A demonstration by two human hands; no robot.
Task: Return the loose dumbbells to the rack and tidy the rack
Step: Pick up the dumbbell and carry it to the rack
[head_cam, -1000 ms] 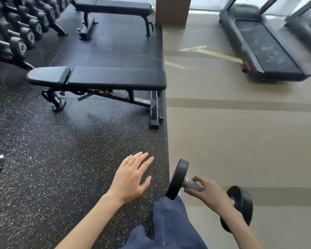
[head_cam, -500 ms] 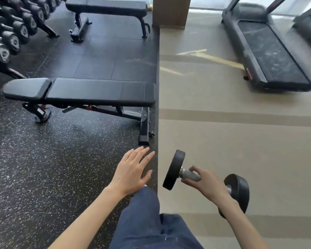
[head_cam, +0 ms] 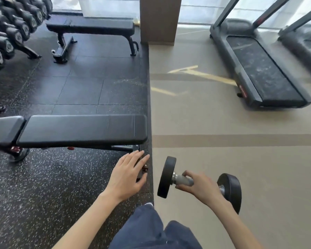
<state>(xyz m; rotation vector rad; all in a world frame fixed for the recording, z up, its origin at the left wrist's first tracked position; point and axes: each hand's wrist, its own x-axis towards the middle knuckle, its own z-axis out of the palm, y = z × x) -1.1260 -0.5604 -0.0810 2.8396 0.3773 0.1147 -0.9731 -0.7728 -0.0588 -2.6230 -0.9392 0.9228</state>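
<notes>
My right hand (head_cam: 200,186) grips the grey handle of a black round-headed dumbbell (head_cam: 166,177), carried level above the tan floor at lower centre. My left hand (head_cam: 127,176) hovers empty with fingers spread, just left of the dumbbell and over the end of the near bench's foot. The dumbbell rack (head_cam: 13,31) runs along the far left edge, filled with rows of black dumbbells; its lower part is cut off by the frame.
A black flat bench (head_cam: 83,131) lies across my path at left centre. A second bench (head_cam: 90,26) stands farther back. A brown pillar (head_cam: 159,20) rises at top centre. Two treadmills (head_cam: 262,69) sit on the tan floor at right.
I have walked forward: the near bench has slid closer and leftward, and the rack has shifted toward the left edge. The dumbbell stays in my right hand.
</notes>
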